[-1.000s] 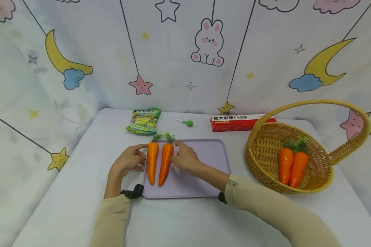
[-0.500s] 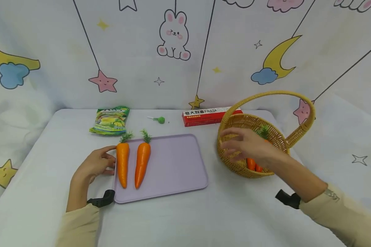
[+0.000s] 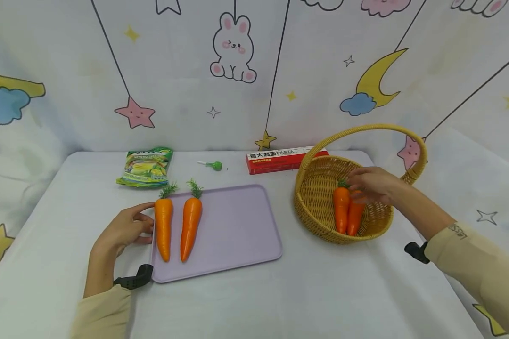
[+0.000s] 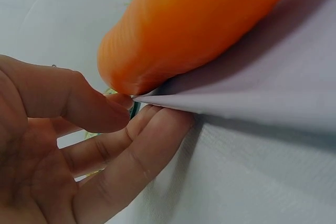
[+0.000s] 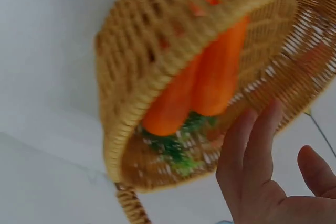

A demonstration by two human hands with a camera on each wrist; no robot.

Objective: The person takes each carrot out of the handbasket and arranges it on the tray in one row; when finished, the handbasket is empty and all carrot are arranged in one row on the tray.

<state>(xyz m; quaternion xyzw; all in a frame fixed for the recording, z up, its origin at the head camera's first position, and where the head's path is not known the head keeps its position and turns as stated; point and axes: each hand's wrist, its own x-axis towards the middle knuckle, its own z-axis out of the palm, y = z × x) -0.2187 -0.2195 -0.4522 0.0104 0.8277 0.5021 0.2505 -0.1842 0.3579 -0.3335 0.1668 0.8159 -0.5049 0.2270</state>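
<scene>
My left hand (image 3: 120,233) rests at the left edge of a lilac tray (image 3: 237,221), its loosely bent fingers touching the rim; the left wrist view shows fingertips (image 4: 176,119) just below that edge. Beside it on the tray lie two toy carrots, a left carrot (image 3: 163,226) and a right carrot (image 3: 191,226), green tops pointing away. My right hand (image 3: 373,183) reaches over the wicker basket (image 3: 318,207), partly covering two more carrots (image 3: 341,209) inside. In the right wrist view its fingers (image 5: 252,150) are spread near the carrots' leafy ends, holding nothing.
Behind the tray lie a green snack bag (image 3: 146,167), a green lollipop (image 3: 216,165) and a red pasta box (image 3: 267,164). The basket's tall handle (image 3: 365,127) arches behind my right hand. A patterned cloth backdrop (image 3: 174,70) hangs behind the white table.
My right hand has left the right carrot on the tray and moved right to the basket, over the carrots there. The left hand stays at the tray's edge. The head view has turned right.
</scene>
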